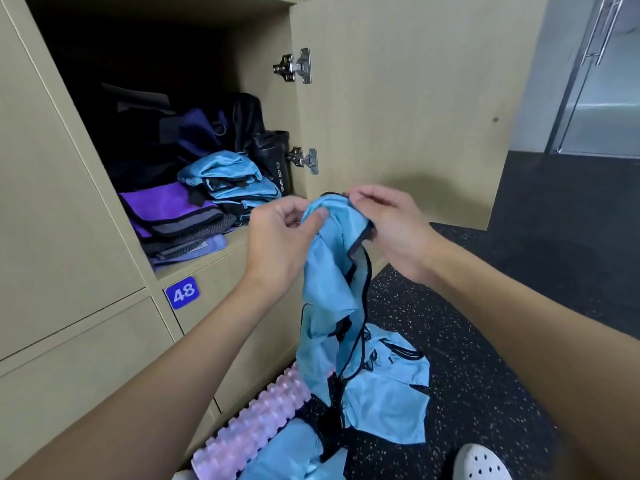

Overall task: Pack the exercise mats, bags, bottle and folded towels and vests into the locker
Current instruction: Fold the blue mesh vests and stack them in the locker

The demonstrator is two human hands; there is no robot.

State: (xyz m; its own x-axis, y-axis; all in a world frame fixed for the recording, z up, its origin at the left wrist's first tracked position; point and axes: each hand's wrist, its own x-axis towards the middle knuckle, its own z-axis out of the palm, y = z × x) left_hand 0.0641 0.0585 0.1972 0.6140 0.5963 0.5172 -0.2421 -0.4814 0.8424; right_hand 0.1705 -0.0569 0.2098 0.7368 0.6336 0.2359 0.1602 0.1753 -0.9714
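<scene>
Vest (332, 271) in light blue with dark trim hangs crumpled from both of your hands, just in front of the open locker (207, 263) and a little below its shelf edge. Your left hand (280, 237) pinches the top of the cloth under the thumb. Your right hand (391, 230) curls its fingers round the dark-trimmed edge beside it. The cloth's lower end dangles above the speckled floor (485, 358).

Inside the locker, folded blue vests (228, 178) sit at the front, just beside a black bottle (273, 157) that stands by the door hinge (304, 161). Purple and grey folded towels (169, 213) are stacked to the left, and dark bags (204, 133) lie behind. On the floor below, another blue vest (388, 400) lies spread out near a pink ridged roller (256, 420). A blue plate (182, 292) marked 48 is fixed under the locker.
</scene>
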